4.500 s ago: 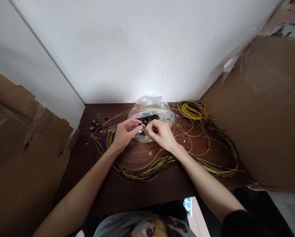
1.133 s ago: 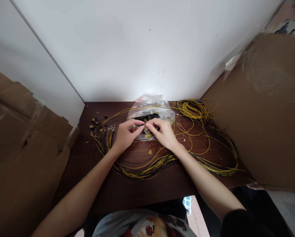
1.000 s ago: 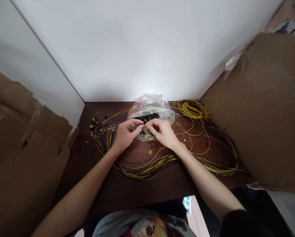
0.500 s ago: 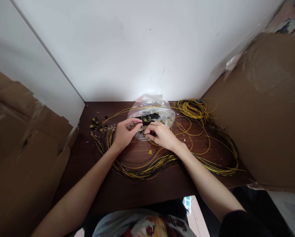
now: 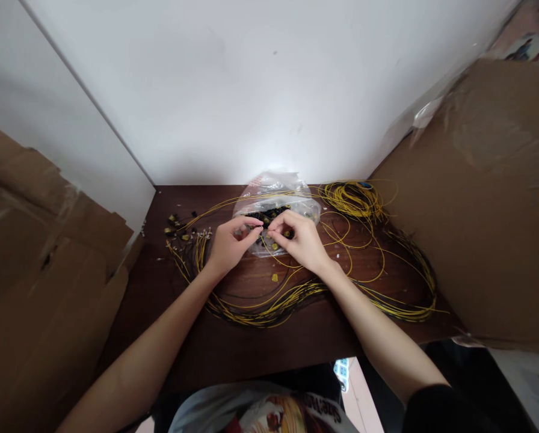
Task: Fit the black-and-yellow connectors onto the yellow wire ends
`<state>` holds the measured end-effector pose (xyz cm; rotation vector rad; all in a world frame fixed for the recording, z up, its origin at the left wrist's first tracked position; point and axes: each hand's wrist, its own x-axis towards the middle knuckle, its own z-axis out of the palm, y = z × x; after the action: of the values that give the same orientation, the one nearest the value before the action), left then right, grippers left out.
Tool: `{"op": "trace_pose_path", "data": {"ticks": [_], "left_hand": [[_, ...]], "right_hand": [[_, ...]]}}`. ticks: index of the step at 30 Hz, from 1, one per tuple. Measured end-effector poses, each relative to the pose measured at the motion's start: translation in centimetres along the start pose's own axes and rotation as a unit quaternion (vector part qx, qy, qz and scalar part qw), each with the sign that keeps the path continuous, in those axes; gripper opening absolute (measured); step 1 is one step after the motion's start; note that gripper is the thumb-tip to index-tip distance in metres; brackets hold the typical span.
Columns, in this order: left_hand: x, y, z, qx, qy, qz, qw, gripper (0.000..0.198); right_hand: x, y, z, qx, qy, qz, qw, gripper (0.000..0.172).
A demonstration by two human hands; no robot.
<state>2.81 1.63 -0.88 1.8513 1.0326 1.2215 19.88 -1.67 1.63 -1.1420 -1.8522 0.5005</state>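
Observation:
My left hand (image 5: 231, 242) is pinched, thumb against forefinger, over the middle of the desk. A thin yellow wire (image 5: 274, 260) curves down from its fingertips towards the right. Facing it, my right hand (image 5: 302, 238) is also closed in a pinch, its fingertips almost meeting the left ones. Whatever sits between the right fingertips is too small to make out. Just behind both hands lies a clear plastic bag (image 5: 276, 180) with small black connectors (image 5: 269, 214) and yellow pieces in it, partly covered by my fingers.
A long bundle of yellow and black wires (image 5: 260, 316) curves across the desk (image 5: 233, 346). Coiled yellow wires (image 5: 353, 201) lie at the back right. Loose yellow and black pieces (image 5: 172, 222) lie left, one yellow piece (image 5: 274, 277) in front. Cardboard (image 5: 490, 198) stands on both sides.
My right hand has moved up and slightly left, bringing its pinched fingertips to the left ones. Yellow pieces beneath it now show. My left hand has barely moved.

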Motion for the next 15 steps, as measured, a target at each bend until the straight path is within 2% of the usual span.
{"op": "trace_pose_path", "data": {"ticks": [4,15], "left_hand": [[-0.06,-0.19,0.09,0.014,-0.004,0.02,1.0,0.014],[-0.12,-0.26,0.2,0.021,-0.002,0.045,0.999,0.013]], "right_hand": [[0.06,-0.44,0.18,0.04,0.032,0.02,0.998,0.001],[-0.03,-0.71,0.42,0.044,0.024,0.037,0.998,0.008]]}}
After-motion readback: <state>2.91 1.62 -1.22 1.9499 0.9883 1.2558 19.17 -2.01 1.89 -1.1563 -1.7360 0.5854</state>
